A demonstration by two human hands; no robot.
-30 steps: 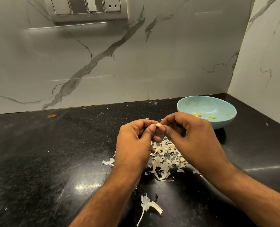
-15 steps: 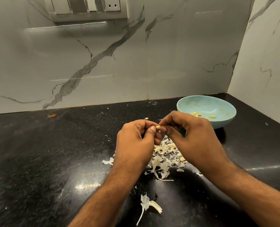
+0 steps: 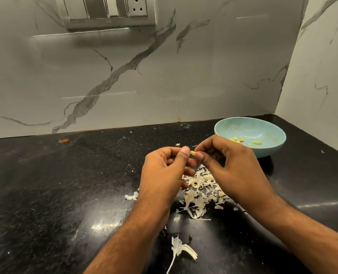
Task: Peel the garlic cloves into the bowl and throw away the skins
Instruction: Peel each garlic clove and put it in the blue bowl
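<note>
Pale yellow and small, a garlic clove (image 3: 193, 153) sits pinched between the two hands above the middle of the counter, and only its tip shows between the fingertips. The left hand (image 3: 165, 171) has its thumb pressed to the clove from the left with the other fingers curled in beneath, while the right hand (image 3: 231, 167) closes on it from the right with thumb and forefinger, its remaining fingers bent loosely over the top. Both forearms come in from the near edge, the left one rising from the bottom middle and the right one from the bottom right corner. Directly under and just near of the hands lies a heap of papery garlic skins (image 3: 198, 191), off-white and curled, spread on the black countertop (image 3: 65, 184), partly covered by the right hand. One loose scrap of skin (image 3: 131, 195) lies just left of the left wrist, and a larger stem piece (image 3: 181, 249) with a thin trailing strand lies nearer still, between the two forearms. Far and to the right of the hands stands a light blue bowl (image 3: 271, 150), near the corner where the walls meet, with a few peeled cloves (image 3: 256, 142) on its bottom. A small orange speck (image 3: 64, 140) rests on the counter far to the left, by the foot of the grey-veined marble wall (image 3: 164, 76). High on that wall is a metal switch plate (image 3: 106, 11) with a socket.
</note>
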